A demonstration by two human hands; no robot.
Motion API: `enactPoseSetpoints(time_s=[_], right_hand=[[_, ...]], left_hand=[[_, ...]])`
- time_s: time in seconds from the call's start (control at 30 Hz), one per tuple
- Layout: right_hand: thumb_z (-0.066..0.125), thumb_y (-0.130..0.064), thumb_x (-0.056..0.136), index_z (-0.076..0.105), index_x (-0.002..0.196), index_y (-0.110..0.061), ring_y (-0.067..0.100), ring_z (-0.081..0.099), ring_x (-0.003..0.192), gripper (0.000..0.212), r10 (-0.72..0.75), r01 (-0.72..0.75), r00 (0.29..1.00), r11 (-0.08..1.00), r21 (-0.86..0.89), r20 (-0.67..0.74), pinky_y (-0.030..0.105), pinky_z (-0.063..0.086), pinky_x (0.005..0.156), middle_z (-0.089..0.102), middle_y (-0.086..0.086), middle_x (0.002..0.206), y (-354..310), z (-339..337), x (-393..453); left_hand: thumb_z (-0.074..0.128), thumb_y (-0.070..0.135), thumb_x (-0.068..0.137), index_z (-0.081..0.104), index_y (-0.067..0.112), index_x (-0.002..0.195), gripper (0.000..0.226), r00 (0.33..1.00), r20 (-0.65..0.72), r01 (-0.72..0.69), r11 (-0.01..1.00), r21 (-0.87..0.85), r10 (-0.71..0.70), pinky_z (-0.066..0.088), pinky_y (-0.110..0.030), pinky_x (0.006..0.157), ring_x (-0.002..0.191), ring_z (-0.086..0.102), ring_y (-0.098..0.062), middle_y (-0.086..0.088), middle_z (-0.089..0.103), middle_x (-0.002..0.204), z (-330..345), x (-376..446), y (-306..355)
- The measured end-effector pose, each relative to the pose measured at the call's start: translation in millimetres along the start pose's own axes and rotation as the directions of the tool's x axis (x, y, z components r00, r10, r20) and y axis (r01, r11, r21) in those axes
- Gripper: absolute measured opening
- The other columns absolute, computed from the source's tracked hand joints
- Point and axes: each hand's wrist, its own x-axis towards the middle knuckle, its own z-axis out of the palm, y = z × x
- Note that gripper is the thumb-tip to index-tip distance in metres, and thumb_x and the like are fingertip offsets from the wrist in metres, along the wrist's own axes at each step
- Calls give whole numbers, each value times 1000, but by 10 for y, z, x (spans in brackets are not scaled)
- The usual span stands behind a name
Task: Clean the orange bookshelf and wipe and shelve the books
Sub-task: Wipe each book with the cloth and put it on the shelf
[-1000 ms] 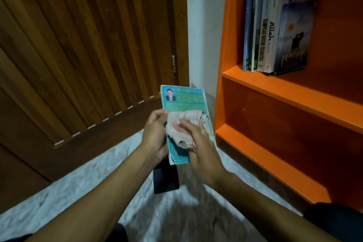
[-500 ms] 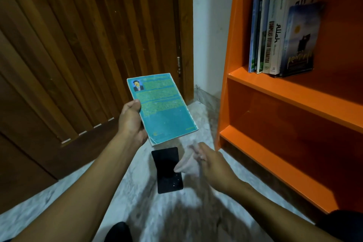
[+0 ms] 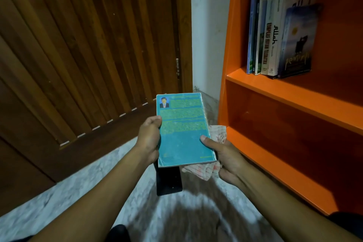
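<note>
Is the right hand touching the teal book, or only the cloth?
Touching. In the head view, the right hand's thumb presses on the teal book's cover.

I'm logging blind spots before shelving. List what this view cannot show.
- Front cover of the teal book: faces away.
- Cloth: mostly behind the book and right hand.
- Black object on the floor: top hidden by the book.
- Orange bookshelf: cut off by the frame's right edge.

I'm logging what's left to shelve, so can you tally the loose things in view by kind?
Books standing on the shelf: 6, as far as the spines can be told apart
Teal book in both hands: 1
Cloth: 1
Black phone on the floor: 1
Total: 9
</note>
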Motion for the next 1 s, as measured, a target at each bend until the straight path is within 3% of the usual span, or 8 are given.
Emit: enactPoseSetpoints(time_s=[0.13,0.23,0.33,0.43,0.57,0.67,0.8,1.0], right_hand=[[66,-1,91,62,120,0,31,76,86,30,-78,68,993,991,-116,-85,35,60,61,76,17,102,63,11,75],[67,-6,91,57,125,-16,32,74,92,37,-238,183,962,926,-329,-134,47,62,74,73,14,112,177,60,157],[67,-14,92,50,129,-23,16,68,103,42,-437,280,896,699,-658,-82,33,60,83,65,-3,120,246,125,67],[63,-17,94,51,125,-21,-3,60,86,34,-590,345,802,328,-880,94,4,43,68,62,-12,104,309,159,-91],[66,-16,92,46,143,-28,10,59,116,57,-602,404,756,122,-907,256,20,47,94,62,-8,133,342,155,-114],[69,-17,88,47,145,-25,9,44,138,62,-580,520,736,152,-841,350,37,39,113,50,-7,148,344,122,-82],[64,7,78,56,137,-21,4,39,140,65,-585,589,704,163,-792,403,28,36,115,49,-6,147,334,42,-21],[51,-23,100,59,117,-8,18,64,100,24,-761,544,648,423,-725,42,22,49,77,68,5,107,-4,48,53]], left_hand=[[46,24,104,46,24,129,24,994,49,-112,941,321,102,53,-55,97,109,68,-30,-9,66,126,84,-32,-118],[52,37,100,24,37,152,59,951,107,-281,666,692,290,24,-62,117,151,18,-35,-1,19,163,184,-79,-143],[56,44,98,13,37,157,74,928,254,-358,833,421,271,43,-44,109,133,48,-17,4,35,156,321,-182,-111],[59,35,98,14,36,155,73,919,237,-375,884,278,315,55,-13,71,84,62,16,16,54,125,422,-260,-140],[52,7,96,48,21,123,30,909,12,-410,892,189,416,61,-41,80,95,70,-26,-14,66,107,402,-218,-160],[50,3,97,48,17,120,27,898,-80,-421,899,118,432,57,-47,90,102,69,-25,-10,67,114,347,-187,-130],[45,5,103,44,14,130,29,901,-46,-429,901,61,432,61,-32,75,97,72,-18,-8,68,117,267,-158,-46],[41,7,105,49,14,135,31,901,54,-431,902,12,430,60,-26,65,85,75,-16,-11,71,114,87,-64,0]])
